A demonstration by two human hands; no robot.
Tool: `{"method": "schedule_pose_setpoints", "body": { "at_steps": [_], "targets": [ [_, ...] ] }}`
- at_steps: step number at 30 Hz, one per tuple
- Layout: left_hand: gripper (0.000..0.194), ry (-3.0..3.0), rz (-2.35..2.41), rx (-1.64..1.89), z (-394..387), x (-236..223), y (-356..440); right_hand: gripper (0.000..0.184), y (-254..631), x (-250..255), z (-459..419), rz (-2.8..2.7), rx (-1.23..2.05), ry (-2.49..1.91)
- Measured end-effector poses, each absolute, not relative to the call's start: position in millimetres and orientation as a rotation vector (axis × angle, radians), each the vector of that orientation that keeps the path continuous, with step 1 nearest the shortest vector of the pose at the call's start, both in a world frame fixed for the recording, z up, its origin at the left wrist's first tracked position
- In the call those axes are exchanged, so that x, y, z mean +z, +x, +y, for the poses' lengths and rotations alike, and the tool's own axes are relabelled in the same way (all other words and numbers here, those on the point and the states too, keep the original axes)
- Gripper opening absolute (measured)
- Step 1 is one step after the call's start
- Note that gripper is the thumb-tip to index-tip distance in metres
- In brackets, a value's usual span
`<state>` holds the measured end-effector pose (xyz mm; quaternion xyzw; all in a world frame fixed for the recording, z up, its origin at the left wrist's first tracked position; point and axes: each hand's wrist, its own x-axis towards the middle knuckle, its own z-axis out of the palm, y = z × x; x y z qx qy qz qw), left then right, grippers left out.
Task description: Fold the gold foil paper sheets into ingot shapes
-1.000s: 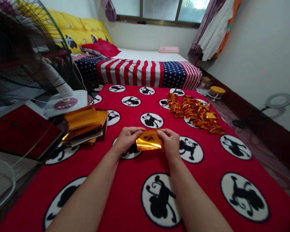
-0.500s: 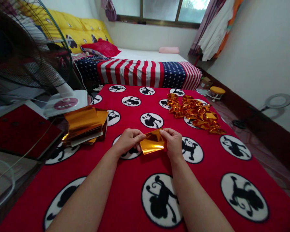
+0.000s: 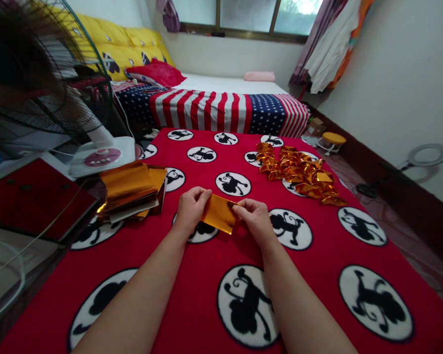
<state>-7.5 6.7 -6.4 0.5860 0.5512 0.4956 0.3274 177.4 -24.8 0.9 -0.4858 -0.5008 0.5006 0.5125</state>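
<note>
A shiny gold foil paper sheet (image 3: 219, 213) is held between my two hands above the red cloth. My left hand (image 3: 192, 209) pinches its left top corner between thumb and fingers. At the right top corner, my right hand (image 3: 256, 217) grips the edge with thumb and fingertips. The sheet tilts down to the right. To the left lies a stack of flat gold foil sheets (image 3: 129, 184), with paler edges showing between them. Several folded gold foil pieces (image 3: 299, 169) sit in rows at the far right of the cloth.
The red cloth (image 3: 192, 314) with monkey prints covers the surface under my hands. An electric fan (image 3: 101, 156) stands at the left, near a dark red panel (image 3: 33, 201). Behind is a bed with a striped, starred cover (image 3: 203, 108). A yellow-topped stool (image 3: 333, 139) stands right.
The gold foil sheet has turned, its left end now higher and its right end lower. My left hand rose slightly; my right hand lowered a little. Both still hold the sheet.
</note>
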Motion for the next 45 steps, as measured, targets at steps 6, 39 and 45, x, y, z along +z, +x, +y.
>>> {"method": "schedule_pose_setpoints", "body": {
  "at_steps": [6, 39, 45],
  "targets": [
    [0.031, 1.589, 1.428, 1.301, 8.2, -3.5, -11.9, 0.023, 178.5, 3.8, -26.2, -1.331, 1.250, -1.173],
    [0.024, 1.831, 1.371, 1.124, -2.1, 6.8, 2.2, 0.030, 176.2, 5.7, -25.5, -1.600, 1.197, -1.277],
    [0.029, 1.737, 1.430, 1.185, 7.5, -0.7, -10.3, 0.028, 175.4, 6.3, -27.5, -1.560, 1.268, -1.287]
  ]
}}
